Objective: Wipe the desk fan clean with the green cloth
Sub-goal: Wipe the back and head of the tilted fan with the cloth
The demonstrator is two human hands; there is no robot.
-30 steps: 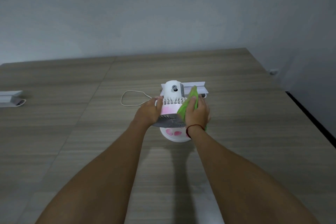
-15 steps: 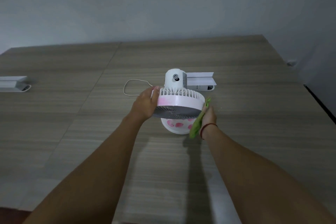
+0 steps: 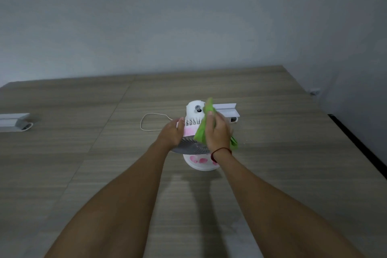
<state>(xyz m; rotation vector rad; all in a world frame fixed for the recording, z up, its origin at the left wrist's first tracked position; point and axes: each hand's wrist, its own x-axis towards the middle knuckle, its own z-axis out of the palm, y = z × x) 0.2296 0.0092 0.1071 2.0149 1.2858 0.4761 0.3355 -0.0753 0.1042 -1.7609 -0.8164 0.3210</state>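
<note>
A small white and pink desk fan stands on the wooden table, its grille facing me and its round base below. My left hand grips the fan head's left rim. My right hand presses the green cloth onto the top right of the fan head, covering that side. One end of the cloth sticks up by the motor housing, and another hangs below my right hand.
A white rail-like box lies just behind the fan. A thin white cord loops to the fan's left. Another white box sits at the far left. The table's right edge runs near a dark gap. A grey wall stands behind.
My right hand, with the cloth, rose from the fan's lower right side to the top right of the fan head. My left hand kept its grip on the left rim.
</note>
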